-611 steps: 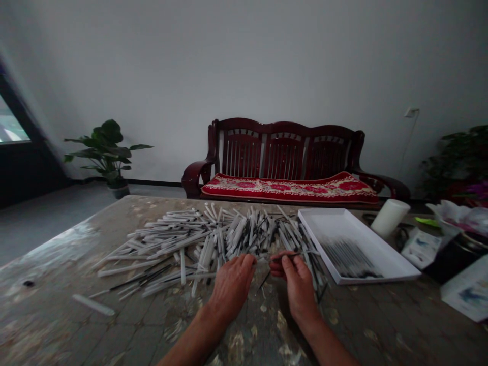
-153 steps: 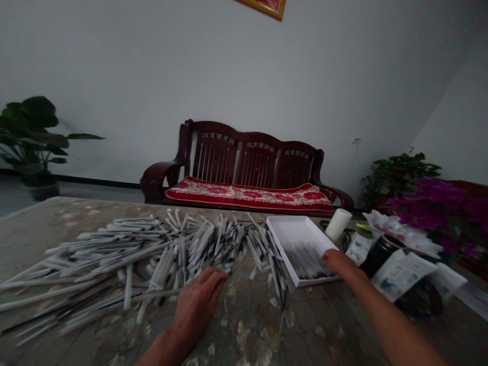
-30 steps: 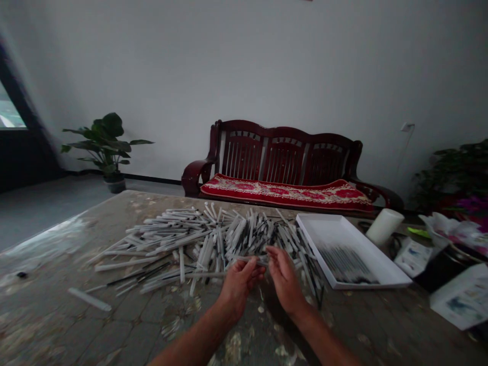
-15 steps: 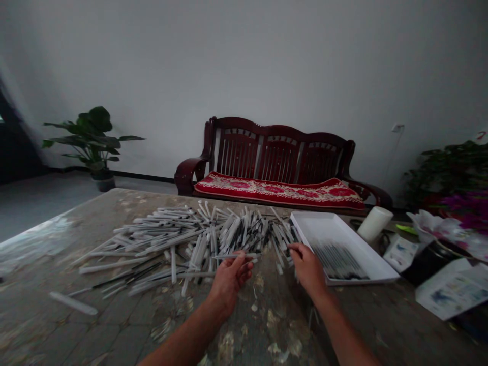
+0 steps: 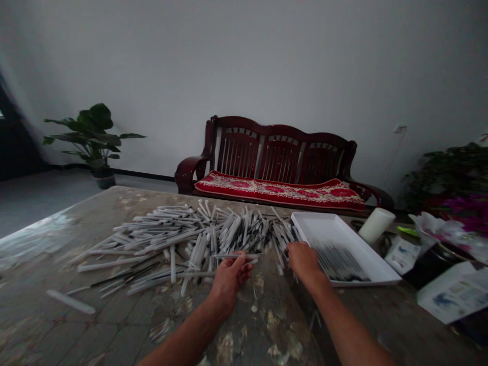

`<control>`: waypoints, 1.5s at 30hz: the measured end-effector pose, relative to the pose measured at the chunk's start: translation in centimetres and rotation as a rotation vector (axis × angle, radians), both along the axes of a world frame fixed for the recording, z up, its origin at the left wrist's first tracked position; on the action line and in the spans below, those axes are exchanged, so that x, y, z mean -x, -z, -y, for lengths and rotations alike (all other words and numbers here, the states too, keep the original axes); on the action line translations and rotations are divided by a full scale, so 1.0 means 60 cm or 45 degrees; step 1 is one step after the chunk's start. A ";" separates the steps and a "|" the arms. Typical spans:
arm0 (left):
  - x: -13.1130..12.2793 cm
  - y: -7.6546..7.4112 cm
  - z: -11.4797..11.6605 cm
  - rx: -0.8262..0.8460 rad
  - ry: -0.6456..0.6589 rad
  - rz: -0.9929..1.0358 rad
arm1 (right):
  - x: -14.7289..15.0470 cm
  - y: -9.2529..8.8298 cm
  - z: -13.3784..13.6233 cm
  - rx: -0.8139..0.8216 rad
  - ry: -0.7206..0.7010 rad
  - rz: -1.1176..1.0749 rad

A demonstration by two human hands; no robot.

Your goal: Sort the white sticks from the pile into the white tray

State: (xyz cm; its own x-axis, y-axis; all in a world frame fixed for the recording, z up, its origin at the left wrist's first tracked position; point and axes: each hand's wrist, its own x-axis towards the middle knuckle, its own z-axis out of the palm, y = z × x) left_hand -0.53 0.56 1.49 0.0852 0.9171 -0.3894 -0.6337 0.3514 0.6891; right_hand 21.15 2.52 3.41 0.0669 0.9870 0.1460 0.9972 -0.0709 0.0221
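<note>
My left hand (image 5: 232, 274) is closed on a slim whitish pen (image 5: 234, 256), pinched between thumb and fingers and lying nearly level. A second pale piece pokes out by its fingertips. My right hand (image 5: 304, 262) is closed at the right end of the pile, beside the tray; whatever its fingers hold is hidden. Behind both hands spreads a heap of pens (image 5: 190, 229), mostly frosted white with some dark parts. Right of my right hand sits a shallow white tray (image 5: 375, 254), where a row of thin pens (image 5: 339, 260) lies side by side.
The heap lies on a worn, patterned table (image 5: 114, 206). Past the tray are a white roll (image 5: 376, 225), small printed boxes (image 5: 453, 295) and wrapped flowers (image 5: 467, 213). A dark wooden bench (image 5: 274, 152) with a red cover stands behind the table, and a potted plant (image 5: 95, 137) at left.
My right hand has turned slightly, its fingers now curled further down at the pens beside the tray. My left hand keeps its pen in nearly the same place.
</note>
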 end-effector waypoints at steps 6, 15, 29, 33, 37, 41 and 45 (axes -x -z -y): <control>0.001 -0.003 0.002 0.009 0.032 0.001 | 0.014 -0.009 -0.003 0.017 0.012 -0.031; 0.001 -0.002 0.002 -0.006 0.050 0.038 | 0.048 0.021 0.043 -0.319 -0.094 -1.245; -0.001 0.003 0.005 -0.054 0.081 -0.015 | 0.129 0.040 0.061 -0.416 0.031 -2.064; -0.001 0.004 0.006 -0.069 0.096 -0.020 | 0.132 0.042 0.061 -0.436 0.010 -2.053; -0.001 0.005 0.006 -0.091 0.105 -0.036 | 0.130 0.043 0.062 -0.469 -0.016 -2.014; -0.002 0.007 0.005 -0.100 0.095 -0.045 | 0.128 0.045 0.066 -0.509 -0.021 -1.842; -0.004 0.010 0.004 -0.125 0.095 -0.061 | 0.128 0.045 0.069 -0.556 -0.031 -1.657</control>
